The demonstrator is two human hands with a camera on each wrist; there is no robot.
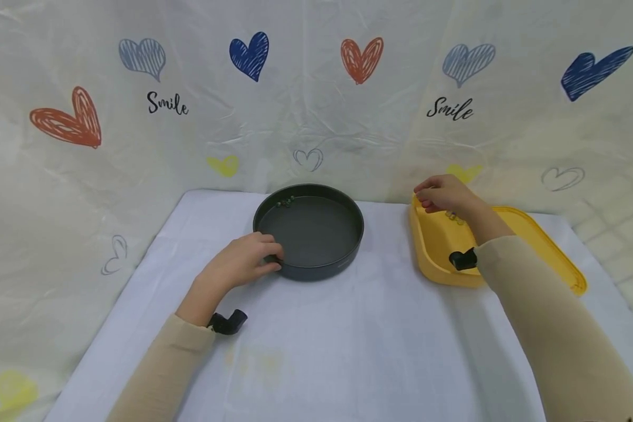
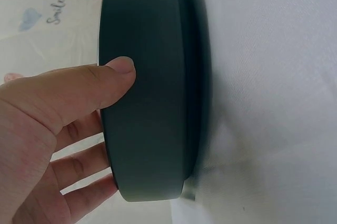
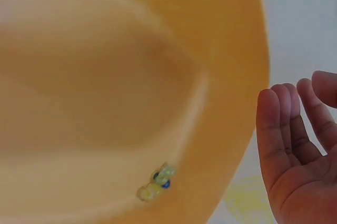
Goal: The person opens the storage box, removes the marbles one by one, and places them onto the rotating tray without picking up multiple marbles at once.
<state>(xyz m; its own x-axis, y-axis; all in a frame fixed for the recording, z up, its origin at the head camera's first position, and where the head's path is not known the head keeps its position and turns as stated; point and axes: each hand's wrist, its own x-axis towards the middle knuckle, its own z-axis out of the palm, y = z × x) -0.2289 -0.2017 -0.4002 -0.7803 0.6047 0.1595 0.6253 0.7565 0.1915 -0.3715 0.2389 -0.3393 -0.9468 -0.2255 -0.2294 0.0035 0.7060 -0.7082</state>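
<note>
My left hand (image 1: 253, 258) grips the near-left rim of a round dark pan (image 1: 316, 231). In the left wrist view the thumb (image 2: 118, 77) presses the outer wall while the other fingers reach over the rim. Small greenish marbles (image 1: 285, 201) lie together at the pan's far-left inner edge. My right hand (image 1: 445, 193) hovers over the far-left corner of a yellow box (image 1: 424, 252), its fingers loosely bent with nothing visible in them. Several glassy marbles (image 3: 158, 182), pale with some blue, sit along the box's inner wall in the right wrist view.
A yellow lid-like rim (image 1: 551, 246) extends at the right of the box, partly behind the right forearm. The table wears a white cloth (image 1: 348, 346). Behind it hangs a pale sheet (image 1: 300, 117) printed with hearts and "Smile".
</note>
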